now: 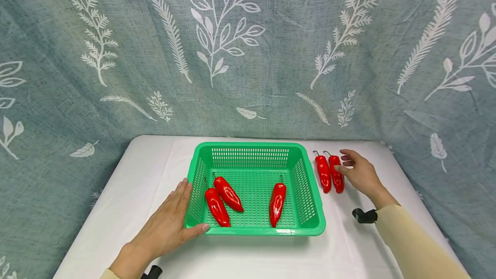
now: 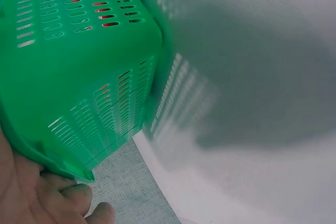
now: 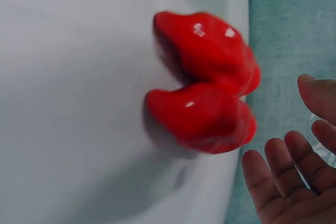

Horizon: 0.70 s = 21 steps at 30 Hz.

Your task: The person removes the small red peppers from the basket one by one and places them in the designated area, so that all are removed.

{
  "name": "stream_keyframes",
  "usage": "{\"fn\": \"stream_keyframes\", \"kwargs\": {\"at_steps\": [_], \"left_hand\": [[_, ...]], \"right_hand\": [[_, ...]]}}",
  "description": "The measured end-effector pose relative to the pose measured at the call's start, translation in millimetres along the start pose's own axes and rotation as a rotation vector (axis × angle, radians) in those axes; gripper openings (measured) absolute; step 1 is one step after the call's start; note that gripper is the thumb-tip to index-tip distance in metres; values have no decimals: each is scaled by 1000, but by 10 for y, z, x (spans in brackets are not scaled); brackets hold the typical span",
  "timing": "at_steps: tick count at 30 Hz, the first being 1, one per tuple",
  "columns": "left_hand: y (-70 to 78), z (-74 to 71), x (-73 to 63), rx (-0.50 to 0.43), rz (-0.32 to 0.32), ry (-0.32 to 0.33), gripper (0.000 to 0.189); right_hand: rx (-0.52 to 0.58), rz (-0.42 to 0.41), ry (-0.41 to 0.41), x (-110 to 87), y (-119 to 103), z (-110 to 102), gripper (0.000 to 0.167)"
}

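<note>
A green plastic basket (image 1: pixel 255 231) with slotted walls stands on the white table. Inside, two red peppers (image 1: pixel 227 193) lie at the left and one red pepper (image 1: pixel 277 203) towards the right. My left hand (image 1: pixel 166 216) rests along the basket's left rim, fingers extended, thumb on the front corner; the left wrist view has its fingertips at the rim (image 2: pixel 47 161). Right of the basket, two more red peppers (image 1: pixel 323 173) (image 3: pixel 205 119) lie side by side. Over the outer one hovers my right hand (image 1: pixel 360 173), fingers loosely bent and apart, with nothing in its grasp.
The white-covered table (image 1: pixel 128 188) extends to both sides of the basket and in front of it. A grey-green cloth (image 1: pixel 271 55) with white leaf prints hangs behind the table and at its sides. Dark wrist-camera parts (image 1: pixel 364 215) show near both wrists.
</note>
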<state>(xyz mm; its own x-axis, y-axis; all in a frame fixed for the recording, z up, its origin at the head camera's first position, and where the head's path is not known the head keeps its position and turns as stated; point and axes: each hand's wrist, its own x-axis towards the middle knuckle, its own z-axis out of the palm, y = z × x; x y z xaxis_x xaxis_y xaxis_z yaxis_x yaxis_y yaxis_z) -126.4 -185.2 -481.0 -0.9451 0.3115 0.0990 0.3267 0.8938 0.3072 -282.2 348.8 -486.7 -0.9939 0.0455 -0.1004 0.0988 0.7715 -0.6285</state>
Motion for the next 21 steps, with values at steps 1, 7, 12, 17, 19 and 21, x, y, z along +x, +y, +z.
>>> {"fn": "stream_keyframes", "kwargs": {"at_steps": [1,7,12,17,19,21], "left_hand": [[0,-2,0,5,3,2,115],[1,-10,3,28,19,15,115],[3,-27,5,46,25,22,115],[8,-37,6,60,23,17,116],[10,-39,6,74,27,17,116],[11,-43,6,92,35,19,116]], "right_hand": [[0,-11,1,-14,-33,-9,69],[-9,-107,19,-106,-291,-84,69],[-8,-185,29,-163,-564,-148,64],[14,-243,4,-232,-843,-165,63],[28,-270,-6,-265,-952,-149,62],[40,-302,-14,-296,-1058,-121,61]]}}
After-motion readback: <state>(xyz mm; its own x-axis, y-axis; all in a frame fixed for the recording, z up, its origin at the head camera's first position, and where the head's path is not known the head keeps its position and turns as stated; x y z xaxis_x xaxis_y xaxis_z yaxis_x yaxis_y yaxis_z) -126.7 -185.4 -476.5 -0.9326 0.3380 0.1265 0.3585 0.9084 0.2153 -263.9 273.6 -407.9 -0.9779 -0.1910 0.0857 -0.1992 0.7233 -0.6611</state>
